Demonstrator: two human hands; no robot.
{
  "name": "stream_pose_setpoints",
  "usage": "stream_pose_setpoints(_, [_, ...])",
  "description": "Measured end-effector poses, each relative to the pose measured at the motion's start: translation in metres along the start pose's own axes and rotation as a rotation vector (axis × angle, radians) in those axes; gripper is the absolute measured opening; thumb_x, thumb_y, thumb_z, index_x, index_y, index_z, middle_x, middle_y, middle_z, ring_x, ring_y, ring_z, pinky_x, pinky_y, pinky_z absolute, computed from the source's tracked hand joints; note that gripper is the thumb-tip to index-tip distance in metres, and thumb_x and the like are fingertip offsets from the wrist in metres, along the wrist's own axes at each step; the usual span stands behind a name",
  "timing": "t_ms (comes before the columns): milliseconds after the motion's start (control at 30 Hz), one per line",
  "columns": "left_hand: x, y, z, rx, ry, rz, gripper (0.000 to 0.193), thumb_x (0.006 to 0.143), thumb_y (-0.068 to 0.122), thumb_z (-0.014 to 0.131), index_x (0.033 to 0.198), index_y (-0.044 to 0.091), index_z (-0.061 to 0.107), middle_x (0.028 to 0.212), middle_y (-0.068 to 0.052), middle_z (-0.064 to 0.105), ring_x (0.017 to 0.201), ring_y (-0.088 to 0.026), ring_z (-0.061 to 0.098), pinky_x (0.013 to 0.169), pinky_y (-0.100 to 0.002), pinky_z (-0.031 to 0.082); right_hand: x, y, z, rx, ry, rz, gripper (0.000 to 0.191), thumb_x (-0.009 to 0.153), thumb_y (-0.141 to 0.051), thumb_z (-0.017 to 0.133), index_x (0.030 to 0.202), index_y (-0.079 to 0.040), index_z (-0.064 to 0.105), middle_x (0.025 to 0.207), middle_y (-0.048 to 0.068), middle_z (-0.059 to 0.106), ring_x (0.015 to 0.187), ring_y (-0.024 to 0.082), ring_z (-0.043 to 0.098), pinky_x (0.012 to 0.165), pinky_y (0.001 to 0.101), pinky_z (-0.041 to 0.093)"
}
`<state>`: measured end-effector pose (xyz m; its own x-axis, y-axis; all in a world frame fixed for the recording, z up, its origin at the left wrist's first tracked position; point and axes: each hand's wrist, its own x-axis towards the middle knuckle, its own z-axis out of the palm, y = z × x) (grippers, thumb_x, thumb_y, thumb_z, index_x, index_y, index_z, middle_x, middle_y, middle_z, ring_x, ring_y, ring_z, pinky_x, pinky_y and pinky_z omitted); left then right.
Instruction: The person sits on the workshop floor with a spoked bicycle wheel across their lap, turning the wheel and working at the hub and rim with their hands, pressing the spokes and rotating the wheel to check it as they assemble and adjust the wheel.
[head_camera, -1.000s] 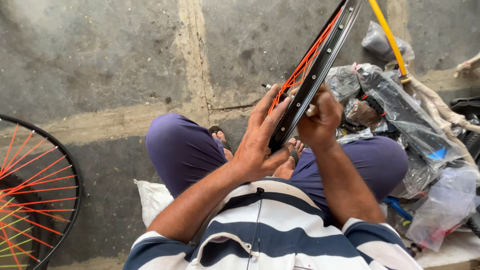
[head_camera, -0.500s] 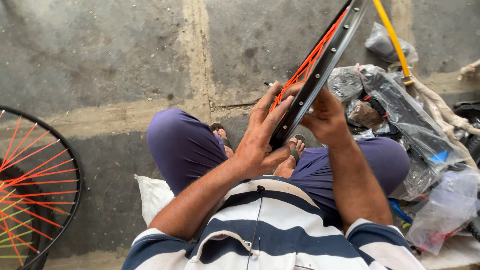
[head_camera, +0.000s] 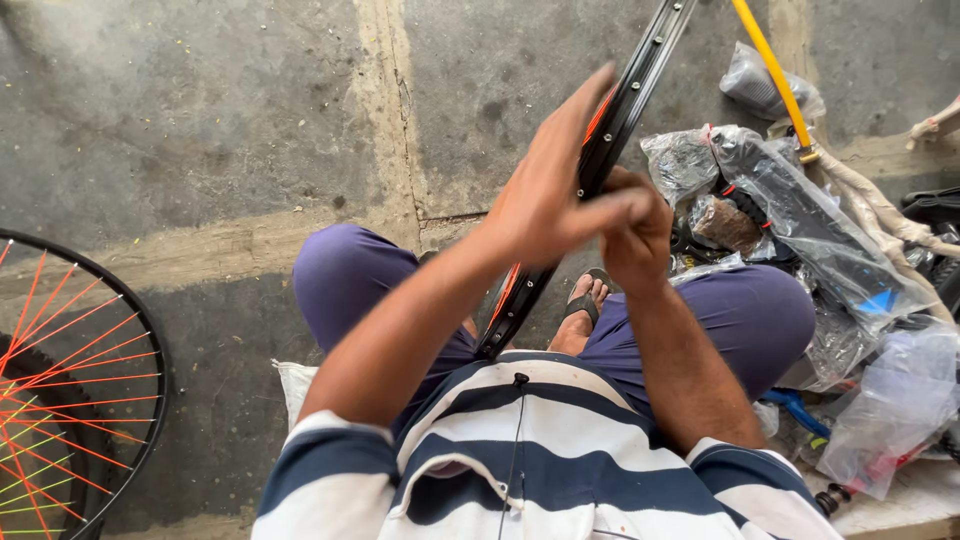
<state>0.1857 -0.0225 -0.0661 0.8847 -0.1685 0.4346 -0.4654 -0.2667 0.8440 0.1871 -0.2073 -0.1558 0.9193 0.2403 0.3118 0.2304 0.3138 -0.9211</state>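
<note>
Fingers of the left hand (head_camera: 545, 200) spread flat against the rim (head_camera: 625, 110) (black, orange-spoked). Right hand (head_camera: 635, 225), at 3 o'clock, is clenched on it.

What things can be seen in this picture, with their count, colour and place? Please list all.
bicycle rim: one, black with orange spokes, upright between the knees, running to the top edge.
spoked wheel: one, black rim, orange and yellowish spokes, lying at the left edge.
yellow rod: one, slanting at top right.
plastic bags: several, clear, heaped at the right with dark parts inside.
sandal: one, dark, on the foot under the rim.
concrete floor: grey, with pale seams.
striped shirt: one, navy and white, bottom centre.
purple trousers: on both legs.
left hand: fingers spread, against the rim.
right hand: closed at the rim; what it pinches is hidden.
</note>
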Motion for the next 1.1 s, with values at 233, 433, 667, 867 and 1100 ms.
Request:
stream_pose_setpoints(233, [-0.004, 0.005, -0.001, -0.314, -0.123, -0.211, 0.098, 0.084, 0.007, 0.066, 0.168, 0.009, 0.016, 0.146, -0.019, 0.059, 0.126, -0.029, 0.066, 0.111, -0.037, 0.050, 0.003, -0.008, -0.013, 0.031, 0.138, -0.114, 0.018, 0.106, -0.010, 0.063, 0.120, 0.002, 0.064, 0.128, 0.014, 0.069, 0.114, 0.018, 0.068, 0.106, 0.0348, 0.057])
stream_pose_setpoints(433, [-0.067, 0.017, 0.002, -0.086, -0.067, 0.002, 0.097, 0.080, -0.003, 0.067, 0.165, 0.009, 0.022, 0.168, -0.024, 0.030, 0.160, -0.039, 0.028, 0.132, -0.046, 0.027, -0.013, -0.017, -0.007, 0.075, -0.028, 0.020, 0.018, 0.107, 0.000, 0.068, 0.125, 0.003, 0.063, 0.136, 0.013, 0.063, 0.127, 0.018, 0.062, 0.111, 0.0315, 0.050])
stream_pose_setpoints(667, [-0.085, 0.018, 0.003, -0.169, -0.089, 0.014, 0.094, 0.083, -0.007, 0.064, 0.166, 0.008, 0.022, 0.171, -0.025, 0.015, 0.162, -0.039, 0.020, 0.135, -0.046, 0.026, -0.013, -0.024, 0.002, 0.403, -0.021, 0.263, 0.031, 0.105, -0.007, 0.063, 0.134, 0.004, 0.065, 0.126, 0.013, 0.071, 0.111, 0.015, 0.067, 0.098, 0.0274, 0.052])
stream_pose_setpoints(867, [-0.093, -0.018, 0.016, -0.732, -0.073, -0.271, 0.077, 0.098, 0.018, 0.064, 0.164, 0.006, 0.026, 0.168, -0.021, 0.031, 0.160, -0.032, 0.030, 0.132, -0.044, 0.028, -0.005, -0.047, 0.037, -0.515, 0.105, -0.137, 0.021, 0.096, -0.005, 0.083, 0.111, -0.003, 0.068, 0.110, 0.007, 0.073, 0.094, 0.010, 0.070, 0.081, 0.0234, 0.056])
stream_pose_setpoints(1100, [-0.060, -0.073, 0.051, -1.228, -0.130, -0.620, 0.044, 0.116, 0.028, 0.050, 0.149, -0.001, 0.058, 0.132, -0.015, 0.062, 0.115, -0.023, 0.054, 0.100, -0.038, 0.044, 0.005, -0.083, 0.023, -0.792, -0.067, -0.235, 0.041, 0.080, -0.004, 0.083, 0.118, -0.001, 0.065, 0.108, 0.011, 0.068, 0.088, 0.019, 0.066, 0.079, 0.0302, 0.053])
